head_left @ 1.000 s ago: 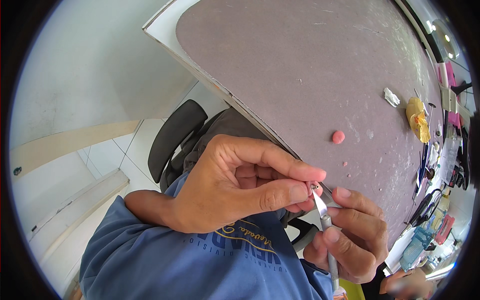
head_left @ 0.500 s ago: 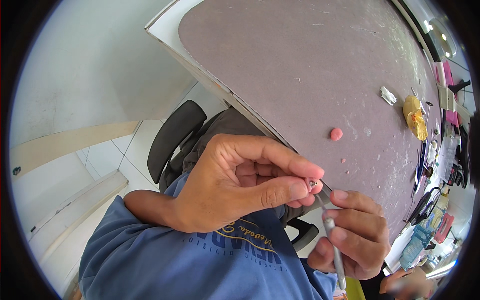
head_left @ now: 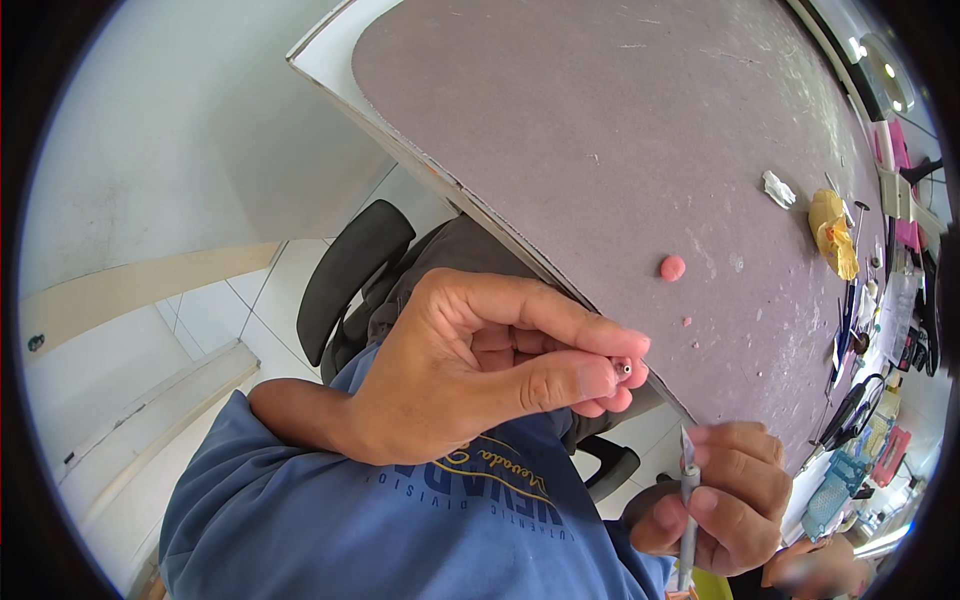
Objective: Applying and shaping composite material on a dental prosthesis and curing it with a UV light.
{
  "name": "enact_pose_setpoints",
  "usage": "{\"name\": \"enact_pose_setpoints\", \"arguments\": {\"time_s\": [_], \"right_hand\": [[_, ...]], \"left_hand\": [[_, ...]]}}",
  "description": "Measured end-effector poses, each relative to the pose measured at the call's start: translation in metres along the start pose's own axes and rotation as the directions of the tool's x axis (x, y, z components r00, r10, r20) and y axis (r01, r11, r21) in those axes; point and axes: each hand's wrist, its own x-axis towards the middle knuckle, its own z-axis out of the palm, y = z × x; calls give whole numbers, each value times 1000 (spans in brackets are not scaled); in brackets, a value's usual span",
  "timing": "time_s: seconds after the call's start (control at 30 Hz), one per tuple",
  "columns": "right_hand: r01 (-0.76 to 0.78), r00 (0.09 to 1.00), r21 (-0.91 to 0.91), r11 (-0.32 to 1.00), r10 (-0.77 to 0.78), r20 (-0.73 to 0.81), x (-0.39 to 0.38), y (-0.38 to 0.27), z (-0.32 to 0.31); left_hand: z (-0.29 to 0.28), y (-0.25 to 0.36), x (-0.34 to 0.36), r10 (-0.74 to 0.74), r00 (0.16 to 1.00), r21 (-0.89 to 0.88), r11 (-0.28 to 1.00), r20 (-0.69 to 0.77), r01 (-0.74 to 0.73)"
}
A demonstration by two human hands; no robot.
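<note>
- The brown-topped table (head_left: 560, 130) is my safest backdrop; the work appears just off its near edge, so I'd bring it over the top, where a dropped part could be found.
- My left hand (head_left: 475, 375) pinches the small part between thumb and index fingertips. I'd press only enough to stop it turning, fingertips back from the cutting path.
- My right hand (head_left: 735, 495) is closed around the knife handle, well apart from the piece. I'd rest it against the left before cutting, to damp any shake.
- The craft knife (head_left: 690, 480) points its blade up, away from me. I judge that short, shallow strokes would serve better than a push toward the thumb.
- The pink ball (head_left: 672, 268) sits on the table, clear of both hands; I'd leave it there.
- The small metal-and-pink part (head_left: 624, 369) shows a dark hole at its end; I'd steer the tip around that. Its finer detail is too small to tell.
- A pink crumb (head_left: 687, 322) lies near the ball; I'd stop such bits sticking to the part.
</note>
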Motion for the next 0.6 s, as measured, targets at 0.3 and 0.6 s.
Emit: {"name": "enact_pose_setpoints", "arguments": {"time_s": [0.3,0.6], "right_hand": [[-61,986,-87,994,73,147,17,-5,12],[-37,968,-75,996,55,246,23,-4,8]], "left_hand": [[-2,-2,-1,8,1000,13,1000,2,-8],[-4,-6,1,46,998,34,998,31,-47]]}}
